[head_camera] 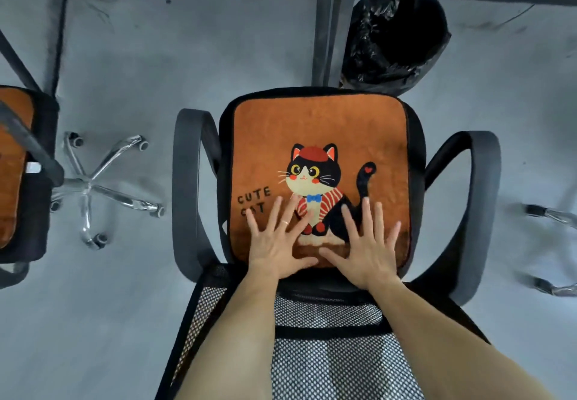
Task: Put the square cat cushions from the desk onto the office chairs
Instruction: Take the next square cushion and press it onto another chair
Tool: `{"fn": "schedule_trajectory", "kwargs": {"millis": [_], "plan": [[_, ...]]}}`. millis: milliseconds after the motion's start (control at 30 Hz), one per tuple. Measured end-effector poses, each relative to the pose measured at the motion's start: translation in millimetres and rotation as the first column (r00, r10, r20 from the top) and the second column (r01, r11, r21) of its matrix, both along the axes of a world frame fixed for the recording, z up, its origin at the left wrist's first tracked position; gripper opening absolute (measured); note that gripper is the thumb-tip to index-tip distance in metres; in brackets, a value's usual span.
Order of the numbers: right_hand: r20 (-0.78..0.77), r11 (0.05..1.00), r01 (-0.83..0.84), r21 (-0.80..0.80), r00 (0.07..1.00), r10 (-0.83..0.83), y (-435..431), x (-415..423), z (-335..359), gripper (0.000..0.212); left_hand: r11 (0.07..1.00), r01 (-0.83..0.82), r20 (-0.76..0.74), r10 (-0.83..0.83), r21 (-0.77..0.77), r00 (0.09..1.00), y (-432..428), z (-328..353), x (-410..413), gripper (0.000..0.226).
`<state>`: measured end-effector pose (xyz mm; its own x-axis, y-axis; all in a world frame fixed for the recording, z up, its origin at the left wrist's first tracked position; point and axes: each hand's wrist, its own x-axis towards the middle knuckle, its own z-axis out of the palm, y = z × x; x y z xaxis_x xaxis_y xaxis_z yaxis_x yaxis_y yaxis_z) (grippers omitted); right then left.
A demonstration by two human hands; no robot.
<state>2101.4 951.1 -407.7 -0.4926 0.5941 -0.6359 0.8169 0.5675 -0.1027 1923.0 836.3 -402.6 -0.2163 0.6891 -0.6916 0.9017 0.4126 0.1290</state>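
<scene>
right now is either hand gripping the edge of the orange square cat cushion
No, the left hand and right hand both lie flat, fingers spread, on top of the orange square cat cushion.

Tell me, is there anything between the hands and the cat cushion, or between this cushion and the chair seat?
Nothing visible stands in the way. The left hand and the right hand lie flat, fingers spread, directly on the cat cushion. The cushion already lies on the seat of the office chair, with nothing showing between them.
</scene>
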Motion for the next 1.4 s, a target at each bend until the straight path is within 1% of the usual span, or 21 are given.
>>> {"fn": "schedule_trajectory", "kwargs": {"millis": [33, 100, 200, 433, 633, 700, 733, 767, 800, 833, 867, 900, 933, 967, 1000, 1033, 1067, 1100, 1133, 1267, 1400], "plan": [[0.043, 0.999, -0.032, -0.018, 0.999, 0.032, -1, 4, 1, 0.105, 0.999, -0.038, -0.005, 0.038, -0.04, 0.999, -5, 2, 1, 0.107], [0.12, 0.998, -0.037, -0.045, 0.992, 0.042, 2, 13, 1, 0.111, 0.987, -0.119, -0.022, 0.117, -0.112, 0.993, -12, 2, 0, 0.118], [0.147, 0.994, -0.091, -0.063, 0.984, 0.099, 9, 17, -5, 0.116, 0.977, -0.098, -0.015, 0.097, -0.187, 0.995, -11, -5, -10, 0.131], [0.188, 0.992, -0.104, -0.071, 0.975, 0.116, 9, 16, -21, 0.117, 0.974, -0.047, -0.018, 0.044, -0.222, 0.999, -11, -24, -13, 0.131], [0.199, 0.989, -0.114, -0.099, 0.971, 0.132, 11, 16, -10, 0.115, 0.962, -0.049, -0.01, 0.048, -0.269, 0.999, -5, -10, -11, 0.129], [0.157, 0.991, -0.095, -0.099, 0.981, 0.11, 14, 15, 1, 0.109, 0.965, -0.048, 0.001, 0.05, -0.258, 0.999, -2, 1, -14, 0.122], [0.103, 0.995, -0.055, -0.088, 0.993, 0.064, 16, 14, 6, 0.102, 0.974, -0.053, 0.002, 0.054, -0.218, 0.999, 0, 6, -15, 0.114], [0.022, 0.998, 0.021, -0.062, 1.0, -0.019, 18, 11, 14, 0.092, 0.988, -0.068, -0.015, 0.067, -0.141, 0.998, 1, 13, -19, 0.103], [-0.066, 0.99, 0.141, -0.029, 0.988, -0.142, 21, 8, 20, 0.082, 0.993, -0.112, -0.043, 0.11, -0.041, 0.993, 3, 18, -23, 0.092], [-0.138, 0.955, 0.296, -0.003, 0.946, -0.293, 25, 6, 24, 0.075, 0.979, -0.195, -0.073, 0.199, 0.059, 0.977, 5, 21, -27, 0.084], [-0.191, 0.886, 0.463, -0.004, 0.87, -0.455, 30, 4, 26, 0.072, 0.938, -0.316, -0.096, 0.331, 0.142, 0.939, 6, 22, -31, 0.08], [-0.223, 0.785, 0.618, -0.038, 0.761, -0.609, 36, 3, 28, 0.071, 0.869, -0.453, -0.102, 0.478, 0.197, 0.872, 7, 22, -36, 0.078], [-0.22, 0.682, 0.727, -0.08, 0.654, -0.724, 43, 3, 27, 0.069, 0.777, -0.592, -0.09, 0.619, 0.213, 0.78, 9, 22, -41, 0.075], [-0.19, 0.611, 0.785, -0.107, 0.587, -0.787, 49, 4, 25, 0.066, 0.668, -0.717, -0.072, 0.74, 0.198, 0.669, 9, 21, -46, 0.072], [-0.162, 0.58, 0.807, -0.111, 0.561, -0.812, 54, 6, 23, 0.061, 0.569, -0.805, -0.061, 0.821, 0.167, 0.568, 11, 20, -51, 0.067], [-0.146, 0.579, 0.809, -0.105, 0.563, -0.813, 57, 9, 21, 0.055, 0.501, -0.856, -0.062, 0.865, 0.128, 0.497, 11, 17, -55, 0.061], [-0.144, 0.585, 0.805, -0.098, 0.57, -0.809, 58, 12, 19, 0.048, 0.469, -0.878, -0.073, 0.883, 0.097, 0.464, 11, 16, -59, 0.056], [-0.149, 0.584, 0.806, -0.091, 0.569, -0.809, 58, 14, 17, 0.043, 0.467, -0.881, -0.089, 0.883, 0.08, 0.46, 12, 15, -61, 0.052], [-0.16, 0.581, 0.81, -0.081, 0.565, -0.809, 58, 16, 14, 0.04, 0.484, -0.872, -0.107, 0.873, 0.072, 0.476, 12, 13, -64, 0.052], [-0.167, 0.544, 0.839, -0.019, 0.534, -0.829, 55, 17, 6, 0.045, 0.541, -0.839, -0.172, 0.833, 0.055, 0.525, 13, 6, -71, 0.057], [-0.162, 0.486, 0.874, -0.004, 0.479, -0.862, 54, 22, 1, 0.029, 0.558, -0.823, -0.188, 0.824, 0.105, 0.535, 14, 3, -78, 0.048]]}}
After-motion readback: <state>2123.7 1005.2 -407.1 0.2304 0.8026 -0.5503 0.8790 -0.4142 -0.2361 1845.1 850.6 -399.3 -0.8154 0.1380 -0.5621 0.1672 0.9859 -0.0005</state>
